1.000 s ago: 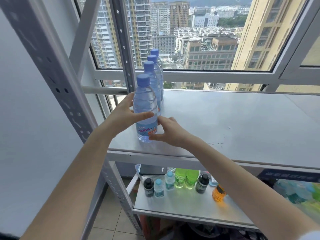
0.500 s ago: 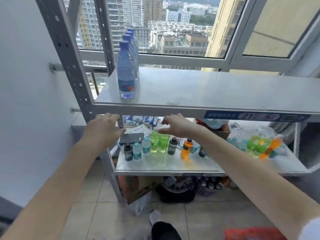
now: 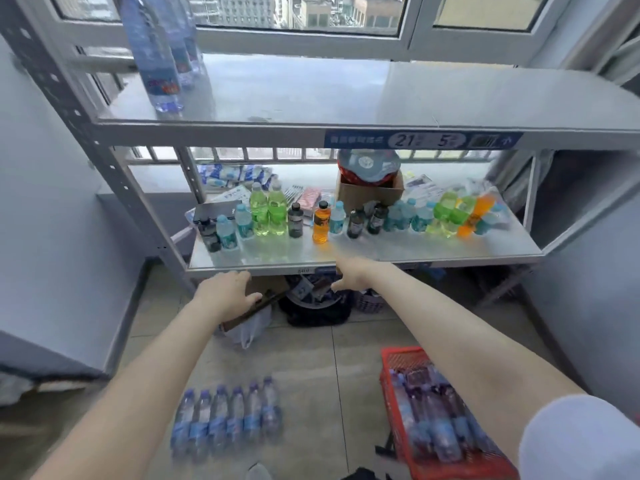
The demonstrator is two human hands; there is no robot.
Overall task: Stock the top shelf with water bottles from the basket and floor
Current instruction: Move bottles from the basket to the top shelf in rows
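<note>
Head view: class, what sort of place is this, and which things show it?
Probably a small stockroom beside a window: a metal rack with a numbered label, mixed drinks on its lower shelf, and a red basket of water bottles on the floor.

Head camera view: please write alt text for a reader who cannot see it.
Two arms stretch forward, the left hand and the right hand open and empty, in front of a metal rack. A few water bottles stand at the left end of its top shelf; a row of six bottles stands on the floor, near a red basket holding more.
</note>
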